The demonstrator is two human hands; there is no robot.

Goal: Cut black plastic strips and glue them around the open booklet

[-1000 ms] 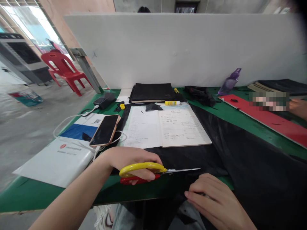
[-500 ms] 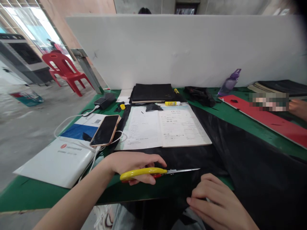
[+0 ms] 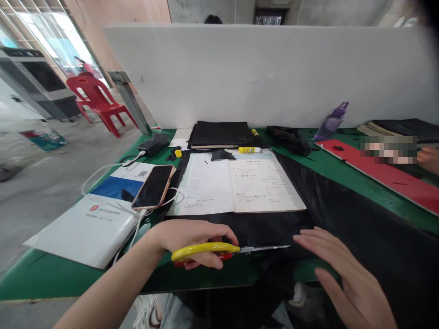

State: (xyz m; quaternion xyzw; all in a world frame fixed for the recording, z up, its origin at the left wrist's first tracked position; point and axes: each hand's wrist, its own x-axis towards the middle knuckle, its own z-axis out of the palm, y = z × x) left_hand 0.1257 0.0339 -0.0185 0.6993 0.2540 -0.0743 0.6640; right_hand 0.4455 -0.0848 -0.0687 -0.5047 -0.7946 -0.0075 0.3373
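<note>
- Clock centred on the open book, 12 = far side.
- Bucket, on floor, approx 9-10 o'clk; red chair at 10, beyond green bench.
- White folder w/ blue band, on bench's L end, approx 8-9 o'clk. Phone partly on it at 9, dark screen up, white cable at its near end.
- Blk adapter at 10 o'clk; yellow cap also approx 10, closer to book.
- L hand at 7 o'clk: closed round handles of scissors, thumb & fingers thru/around them.
- Scissors: yellow + red handles, blades pointing to 3 o'clk, narrow; can't tell if touching anything below.
- Blk-covered book at 12, beyond open book, which lies flat on blk cloth. Blk scrap on open book's far edge, mid.
- Glue stick, yellow/white, at 12-1, same edge.
- Crumpled blk material at 1-2; purple bottle upright at 2.
- R hand at 4 o'clk: empty, wide, fingers outstretched, thumb apart, nr cloth; contact unclear.
- Blk cloth: under book, spreads to 4 o'clk.
- Red board at 3; another person's hand beyond, partly cut off, details blurred.
</note>
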